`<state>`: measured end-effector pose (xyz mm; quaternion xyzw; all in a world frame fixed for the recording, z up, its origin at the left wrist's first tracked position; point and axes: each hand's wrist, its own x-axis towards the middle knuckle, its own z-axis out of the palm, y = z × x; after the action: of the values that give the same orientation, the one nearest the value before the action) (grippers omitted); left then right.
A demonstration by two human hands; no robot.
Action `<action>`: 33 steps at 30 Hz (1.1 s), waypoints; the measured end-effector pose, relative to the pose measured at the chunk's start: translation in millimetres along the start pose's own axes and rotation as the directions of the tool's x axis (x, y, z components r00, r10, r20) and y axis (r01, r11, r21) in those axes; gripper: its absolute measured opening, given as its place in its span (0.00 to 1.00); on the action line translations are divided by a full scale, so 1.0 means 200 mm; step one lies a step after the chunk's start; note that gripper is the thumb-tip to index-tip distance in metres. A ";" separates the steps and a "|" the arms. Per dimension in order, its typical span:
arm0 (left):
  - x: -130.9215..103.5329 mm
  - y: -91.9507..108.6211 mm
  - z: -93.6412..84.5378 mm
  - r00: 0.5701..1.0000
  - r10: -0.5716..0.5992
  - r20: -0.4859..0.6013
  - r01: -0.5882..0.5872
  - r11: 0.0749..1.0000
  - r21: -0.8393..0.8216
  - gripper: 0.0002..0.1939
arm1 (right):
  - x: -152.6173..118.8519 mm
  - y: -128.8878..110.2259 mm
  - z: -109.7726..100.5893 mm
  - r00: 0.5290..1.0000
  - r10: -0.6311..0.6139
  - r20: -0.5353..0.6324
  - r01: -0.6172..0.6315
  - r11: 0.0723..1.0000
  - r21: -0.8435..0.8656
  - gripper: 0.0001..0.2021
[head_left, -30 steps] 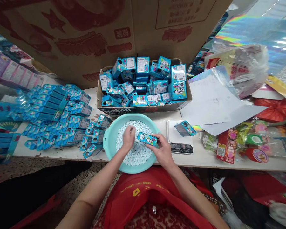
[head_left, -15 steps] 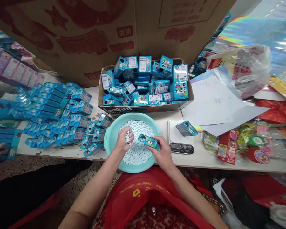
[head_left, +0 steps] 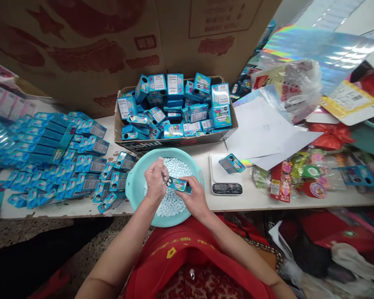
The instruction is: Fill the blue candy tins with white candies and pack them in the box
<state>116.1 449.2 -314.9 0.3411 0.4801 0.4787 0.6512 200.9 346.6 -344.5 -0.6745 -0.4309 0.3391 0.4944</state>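
Observation:
A round mint-green basin of small white candies stands at the table's front edge. Above it, my left hand is closed in a loose fist around some candies, mostly hidden by the fingers. Its thumb side meets the left end of a small blue candy box, where the round hole is. My right hand grips that box from the right, thumb and fingers along its sides, holding it roughly level. Another blue box lies tilted on a white kitchen scale to the right of the basin.
An open carton full of blue boxes sits behind the basin, before a tall cardboard box. Many blue boxes crowd the left. White paper sheets and packaged sweets lie right.
My left hand has moved against the box's holed end, while the box has come nearer to it. The camera view has shifted right. The candies in my left fist show less.

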 end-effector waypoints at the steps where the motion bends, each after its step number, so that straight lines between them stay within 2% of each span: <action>1: 0.02 0.01 -0.01 1.000 -0.019 -0.002 0.019 1.000 -0.018 0.25 | 0.00 0.00 -0.01 1.000 0.008 -0.001 -0.008 1.000 0.005 0.14; 5: 0.10 -0.02 -0.11 0.991 -0.125 -0.051 0.123 0.991 -0.047 0.24 | -0.02 0.01 -0.06 0.999 0.031 -0.016 -0.030 0.998 0.060 0.14; 6: 0.12 -0.05 -0.15 0.987 -0.152 -0.053 0.153 0.988 0.006 0.22 | -0.02 0.01 -0.08 0.999 0.039 -0.022 -0.037 0.996 0.077 0.14; 8: 0.14 -0.13 -0.23 0.977 -0.212 -0.015 0.209 0.944 0.255 0.18 | -0.04 0.01 -0.11 0.998 0.059 -0.036 -0.055 0.992 0.113 0.15; 10: 0.15 -0.22 -0.29 0.962 -0.262 0.075 0.165 0.778 0.606 0.12 | -0.05 0.00 -0.14 0.996 0.078 -0.053 -0.070 0.986 0.149 0.15; 12: 0.14 -0.30 -0.34 0.939 -0.281 0.199 -0.029 0.511 0.859 0.06 | -0.07 0.00 -0.17 0.994 0.091 -0.068 -0.078 0.980 0.185 0.15; 13: 0.13 -0.33 -0.35 0.925 -0.280 0.258 -0.142 0.375 0.916 0.05 | -0.09 0.00 -0.19 0.992 0.099 -0.075 -0.082 0.977 0.199 0.15; 15: 0.12 -0.35 -0.36 0.900 -0.271 0.341 -0.313 0.142 0.939 0.08 | -0.12 0.01 -0.22 0.989 0.119 -0.092 -0.097 0.972 0.212 0.16; 16: 0.12 -0.35 -0.37 0.890 -0.272 0.366 -0.365 0.056 0.929 0.09 | -0.14 0.01 -0.24 0.986 0.131 -0.100 -0.107 0.970 0.216 0.16; 17: 0.13 -0.34 -0.37 0.880 -0.273 0.388 -0.404 -0.005 0.915 0.09 | -0.16 0.02 -0.27 0.983 0.145 -0.112 -0.118 0.968 0.222 0.16; 19: 0.14 -0.30 -0.34 0.859 -0.263 0.440 -0.470 -0.061 0.881 0.10 | -0.21 0.04 -0.32 0.972 0.184 -0.148 -0.144 0.959 0.244 0.16; 21: 0.15 -0.25 -0.27 0.847 -0.201 0.492 -0.508 -0.035 0.861 0.11 | -0.26 0.08 -0.39 0.950 0.242 -0.200 -0.179 0.941 0.286 0.16; 22: 0.16 -0.23 -0.21 0.843 -0.146 0.518 -0.522 0.013 0.853 0.11 | -0.29 0.10 -0.43 0.932 0.277 -0.233 -0.198 0.930 0.311 0.16; 24: 0.16 -0.21 -0.03 0.812 -0.014 0.583 -0.574 0.162 0.803 0.10 | -0.33 0.16 -0.52 0.886 0.344 -0.310 -0.232 0.910 0.344 0.17; 25: 0.16 -0.22 0.09 0.775 0.043 0.631 -0.620 0.245 0.745 0.10 | -0.35 0.20 -0.56 0.860 0.368 -0.353 -0.246 0.905 0.346 0.18; 27: 0.18 -0.28 0.34 0.642 0.081 0.762 -0.731 0.363 0.577 0.14 | -0.35 0.27 -0.63 0.812 0.386 -0.438 -0.261 0.911 0.318 0.19; 29: 0.20 -0.38 0.57 0.481 0.000 0.877 -0.803 0.401 0.441 0.21 | -0.34 0.34 -0.68 0.781 0.366 -0.506 -0.260 0.927 0.269 0.21; 31: 0.23 -0.48 0.74 0.343 -0.162 0.925 -0.839 0.391 0.379 0.21 | -0.29 0.39 -0.70 0.768 0.331 -0.548 -0.244 0.943 0.227 0.21; 32: 0.25 -0.51 0.79 0.309 -0.241 0.920 -0.845 0.374 0.382 0.19 | -0.27 0.42 -0.70 0.767 0.315 -0.559 -0.235 0.949 0.212 0.22; 33: 0.26 -0.54 0.82 0.313 -0.294 0.903 -0.844 0.350 0.406 0.16 | -0.23 0.44 -0.70 0.769 0.304 -0.563 -0.227 0.952 0.204 0.22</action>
<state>307.9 468.4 -377.9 0.9188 0.1184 0.0034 0.3765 328.4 238.8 -388.7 -0.7681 -0.1350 0.2063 0.5909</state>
